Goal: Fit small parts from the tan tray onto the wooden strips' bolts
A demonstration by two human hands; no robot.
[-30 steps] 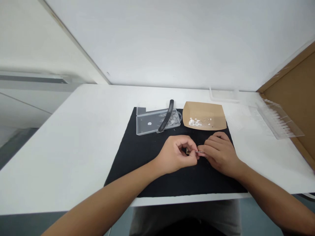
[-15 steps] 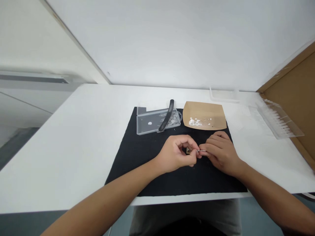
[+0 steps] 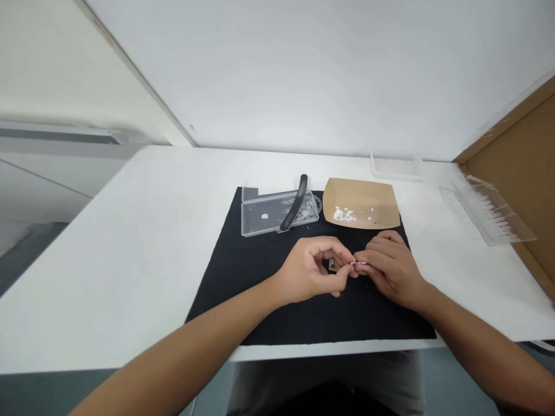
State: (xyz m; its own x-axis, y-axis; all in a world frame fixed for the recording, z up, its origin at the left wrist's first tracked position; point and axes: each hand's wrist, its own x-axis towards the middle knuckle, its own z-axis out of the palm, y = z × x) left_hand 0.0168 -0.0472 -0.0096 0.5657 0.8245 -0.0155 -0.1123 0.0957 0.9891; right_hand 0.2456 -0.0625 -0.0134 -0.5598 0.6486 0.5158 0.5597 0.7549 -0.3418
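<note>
Your left hand (image 3: 303, 271) and right hand (image 3: 392, 270) both pinch one small shiny thing (image 3: 359, 263) over the black mat (image 3: 338, 318), nearer than the brown tray (image 3: 364, 193).

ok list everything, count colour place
wall: 1, white, behind
board: 1, brown, right
table: 1, white, centre
mat: 1, black, on table
case: 1, clear, mat's back
bits: many, clear, in case
bar: 1, black, across case
tray: 1, tan, beside case
flakes: several, white, in tray
rack: 1, clear, right
container: 1, clear, back
piece: 1, silvery, above mat
item: 1, tan, left of piece
trousers: 1, grey, bottom
arms: 2, bare, foreground
left hand: 1, bare, over mat
right hand: 1, bare, over mat
</note>
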